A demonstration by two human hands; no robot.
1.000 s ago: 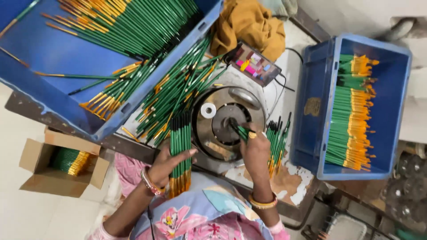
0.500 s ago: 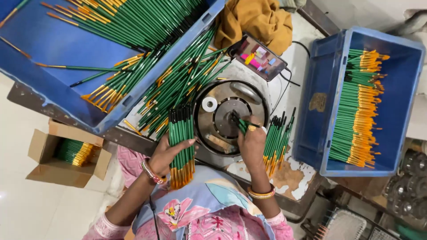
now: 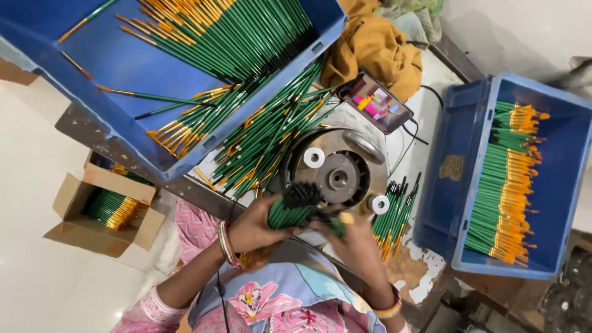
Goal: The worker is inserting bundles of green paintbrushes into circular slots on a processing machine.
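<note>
Now the left hand (image 3: pixel 250 225) is closed around a thick bunch of green sticks with black ends (image 3: pixel 293 208), near the person and just beside the round grey metal machine (image 3: pixel 336 172). The right hand (image 3: pixel 348 237) is blurry; it touches the bunch, and I cannot tell how wide it is. I think it helps to squeeze firmly and keep the ends level. More green sticks fill the big blue plastic box (image 3: pixel 123 61) far left.
</note>
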